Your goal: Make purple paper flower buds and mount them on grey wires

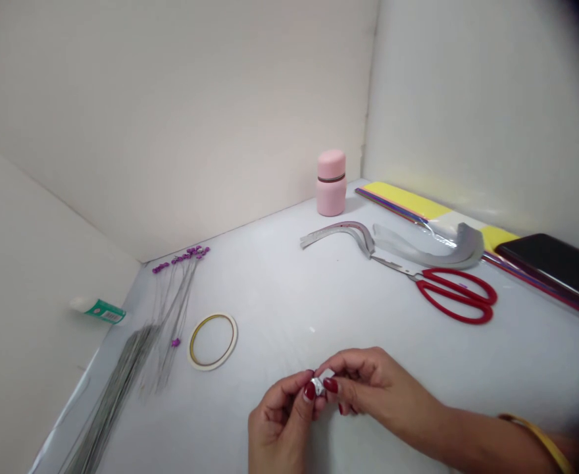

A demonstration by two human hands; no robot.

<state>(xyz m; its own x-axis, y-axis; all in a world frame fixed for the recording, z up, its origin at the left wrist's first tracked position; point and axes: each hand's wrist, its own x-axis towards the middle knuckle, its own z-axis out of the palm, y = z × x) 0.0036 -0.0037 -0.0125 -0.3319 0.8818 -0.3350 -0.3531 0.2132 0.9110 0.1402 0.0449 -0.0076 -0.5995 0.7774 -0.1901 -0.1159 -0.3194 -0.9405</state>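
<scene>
At the lower middle of the head view, my left hand and my right hand meet with fingertips pinched together. Between them is a small silvery-white piece, shiny and folded or crumpled; the fingers cover part of it, so its exact kind cannot be made out. A pale end sticks up beside my right thumb. A roll of narrow tape lies flat to the left of my hands. Farther right and beyond them rest scissors with red handles, blades pointing left toward curved grey-silver strips.
Purple-tipped wire stems and a bundle of bare wires lie left, near a green-and-white tube. A pink flask stands at the back. Coloured sheets and a dark phone-like object lie along the right wall.
</scene>
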